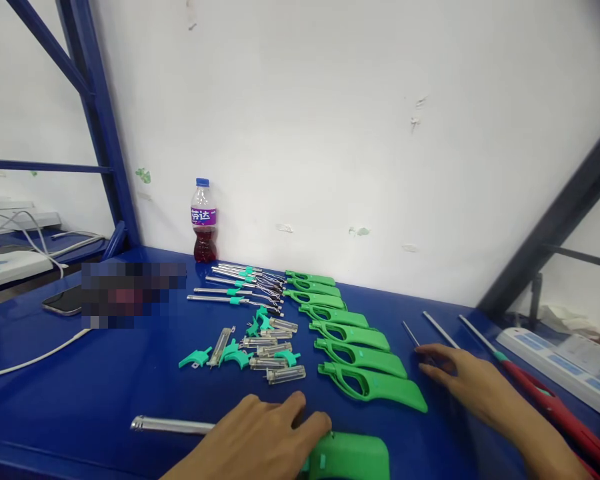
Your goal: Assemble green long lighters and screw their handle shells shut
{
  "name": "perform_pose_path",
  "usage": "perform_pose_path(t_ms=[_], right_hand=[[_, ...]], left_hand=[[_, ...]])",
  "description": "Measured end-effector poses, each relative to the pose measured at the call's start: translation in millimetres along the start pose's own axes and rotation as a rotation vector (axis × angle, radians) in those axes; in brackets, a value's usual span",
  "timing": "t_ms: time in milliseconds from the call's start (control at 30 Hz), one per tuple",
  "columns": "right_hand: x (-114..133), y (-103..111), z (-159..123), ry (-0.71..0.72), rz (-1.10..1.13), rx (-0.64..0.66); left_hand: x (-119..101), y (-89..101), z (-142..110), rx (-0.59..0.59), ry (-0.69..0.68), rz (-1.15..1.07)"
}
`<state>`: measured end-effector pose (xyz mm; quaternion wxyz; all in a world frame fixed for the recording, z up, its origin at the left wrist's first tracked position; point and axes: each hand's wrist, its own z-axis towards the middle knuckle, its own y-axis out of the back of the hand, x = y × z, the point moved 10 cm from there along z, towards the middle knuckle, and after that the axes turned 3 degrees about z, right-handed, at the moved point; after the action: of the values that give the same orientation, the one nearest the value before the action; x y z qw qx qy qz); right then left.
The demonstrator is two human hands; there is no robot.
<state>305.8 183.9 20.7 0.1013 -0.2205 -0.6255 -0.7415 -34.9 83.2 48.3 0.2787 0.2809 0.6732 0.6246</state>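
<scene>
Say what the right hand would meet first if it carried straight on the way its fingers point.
Past the thin metal rod at its fingertips, the right hand would probably first meet the rounded end of one of the green handles; which one is unclear.

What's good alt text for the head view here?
A person's left hand rests on a green long-barrelled lighter on a blue table; the right hand is at a thin metal rod. Beyond lie green lighter shells and clear fuel tanks.
</scene>
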Motion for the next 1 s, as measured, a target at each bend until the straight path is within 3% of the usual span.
perform_pose_path(t_ms=[100,300,533,633,767,833,1000], right_hand=[[-15,1,0,-0.057,-0.012,0.013],[-33,9,3,-0.126,-0.026,0.015],[-38,8,7,-0.125,-0.016,0.006],[-39,8,8,-0.121,-0.017,0.0],[-39,7,7,-0.128,-0.023,-0.018],[-39,6,7,-0.135,-0.026,-0.024],[-33,8,4,-0.133,-0.053,-0.039]], left_hand=[[0,-0.9,1,-0.092,-0.005,0.004],[-1,1.3,-8,-0.473,-0.085,0.064],[0,21.9,-15,-0.516,-0.087,0.033],[27,31.5,-17,-0.477,-0.006,0.0],[93,26.8,-18,-0.345,0.239,0.108],[119,25.7,-20,-0.337,0.297,0.125],[149,27.0,-14,-0.324,0.307,0.129]])
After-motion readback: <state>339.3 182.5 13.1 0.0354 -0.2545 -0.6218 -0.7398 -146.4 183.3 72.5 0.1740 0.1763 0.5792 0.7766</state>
